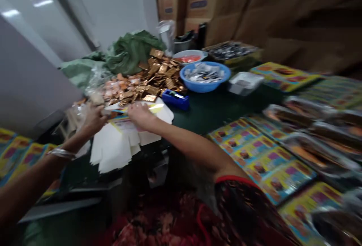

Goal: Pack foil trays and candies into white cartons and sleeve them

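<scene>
A printed card (pixel 124 122) is held narrowly pinched between the left hand (pixel 92 121) and the right hand (pixel 140 115), above white paper sheets (pixel 113 152) on the worktop (pixel 203 116); copper sachets (pixel 158 76) and a blue tape dispenser (pixel 175 100) are placed just beyond.

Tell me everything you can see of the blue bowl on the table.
The blue bowl is round and wide, with a rolled rim and a glossy plastic look. It stands upright on the dark green tabletop and is filled with small silvery packets. Blur hides the details of the packets.
</scene>
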Available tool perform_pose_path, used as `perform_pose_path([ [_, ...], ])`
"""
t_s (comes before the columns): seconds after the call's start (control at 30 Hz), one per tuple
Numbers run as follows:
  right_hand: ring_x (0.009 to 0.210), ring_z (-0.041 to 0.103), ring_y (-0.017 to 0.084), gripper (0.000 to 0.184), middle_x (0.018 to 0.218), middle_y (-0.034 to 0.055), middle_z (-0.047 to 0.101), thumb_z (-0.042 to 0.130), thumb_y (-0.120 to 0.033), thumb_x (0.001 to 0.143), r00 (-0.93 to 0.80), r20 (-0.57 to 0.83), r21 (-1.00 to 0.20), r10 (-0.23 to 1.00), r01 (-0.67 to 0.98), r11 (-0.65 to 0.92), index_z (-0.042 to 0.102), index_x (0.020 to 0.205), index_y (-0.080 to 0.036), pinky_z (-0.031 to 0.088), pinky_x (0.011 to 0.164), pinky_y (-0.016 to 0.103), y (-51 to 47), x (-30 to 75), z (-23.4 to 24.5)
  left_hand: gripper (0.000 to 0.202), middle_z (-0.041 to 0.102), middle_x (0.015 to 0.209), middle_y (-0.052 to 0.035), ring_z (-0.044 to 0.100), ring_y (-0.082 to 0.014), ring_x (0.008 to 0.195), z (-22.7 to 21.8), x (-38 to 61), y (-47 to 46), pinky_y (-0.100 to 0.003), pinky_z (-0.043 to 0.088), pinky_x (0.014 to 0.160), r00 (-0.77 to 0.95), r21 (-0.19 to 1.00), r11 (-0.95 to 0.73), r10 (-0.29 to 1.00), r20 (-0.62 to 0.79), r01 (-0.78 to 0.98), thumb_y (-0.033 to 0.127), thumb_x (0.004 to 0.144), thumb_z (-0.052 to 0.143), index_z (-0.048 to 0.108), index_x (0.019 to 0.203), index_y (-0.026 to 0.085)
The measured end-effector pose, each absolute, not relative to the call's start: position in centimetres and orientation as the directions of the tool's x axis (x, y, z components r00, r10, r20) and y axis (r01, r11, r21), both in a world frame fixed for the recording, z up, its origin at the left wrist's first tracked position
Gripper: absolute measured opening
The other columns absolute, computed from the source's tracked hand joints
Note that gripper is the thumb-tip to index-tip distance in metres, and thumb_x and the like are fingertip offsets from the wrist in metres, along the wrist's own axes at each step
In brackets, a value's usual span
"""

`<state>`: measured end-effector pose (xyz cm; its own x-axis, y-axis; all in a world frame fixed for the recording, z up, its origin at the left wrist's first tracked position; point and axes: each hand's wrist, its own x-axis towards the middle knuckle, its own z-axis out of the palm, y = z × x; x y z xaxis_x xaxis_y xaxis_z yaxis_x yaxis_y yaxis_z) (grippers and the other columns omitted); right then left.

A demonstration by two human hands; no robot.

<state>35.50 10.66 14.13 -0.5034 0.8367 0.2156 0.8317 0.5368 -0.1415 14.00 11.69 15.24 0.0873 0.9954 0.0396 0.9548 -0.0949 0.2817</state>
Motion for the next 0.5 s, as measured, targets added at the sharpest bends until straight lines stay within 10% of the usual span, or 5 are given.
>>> perform_pose_path([
  [0.13,0.108,0.064,0.033,0.035,0.116,0.0253,0.067,0.039,-0.008,0.096,-0.514,0.229,-0.141,0.827,0.823,0.55,0.06,0.123,-0.001,0.048,0.087,0.045,11.3,34.8,13.6,0.051,0.07,0.112,-0.0109,0.067,-0.0226,0.098,14.9,11.6,10.4,-0.035,0.057,0.08,0.214,0.381,-0.167,0.973,-0.085,0.909,0.028,0.081,0.046,0.056,0.128,0.015],
  [0.3,0.108,0.061,0.034,0.036,0.121,0.0245,0.064,0.04,-0.011,0.096,-0.528,0.239,-0.109,0.815,0.819,0.563,0.058,0.126,-0.003,0.045,0.087,0.046,11.2,35.0,13.2,0.067,0.05,0.148,-0.0151,0.044,-0.0282,0.139,15.5,9.5,10.4,-0.051,0.034,0.118,0.385,0.146,-0.391,0.92,0.071,0.909,0.014,0.077,0.043,0.045,0.144,0.012],
  [0.5,0.104,0.061,0.032,0.036,0.115,0.0218,0.065,0.04,-0.01,0.094,-0.546,0.25,-0.065,0.799,0.814,0.577,0.057,0.126,-0.005,0.041,0.085,0.044,10.9,35.2,12.7,0.08,0.026,0.162,-0.0188,0.024,-0.0256,0.15,13.5,8.3,10.5,-0.048,0.026,0.122,0.51,0.111,-0.506,0.86,-0.009,0.855,0.0,0.073,0.032,0.031,0.153,0.007],
])
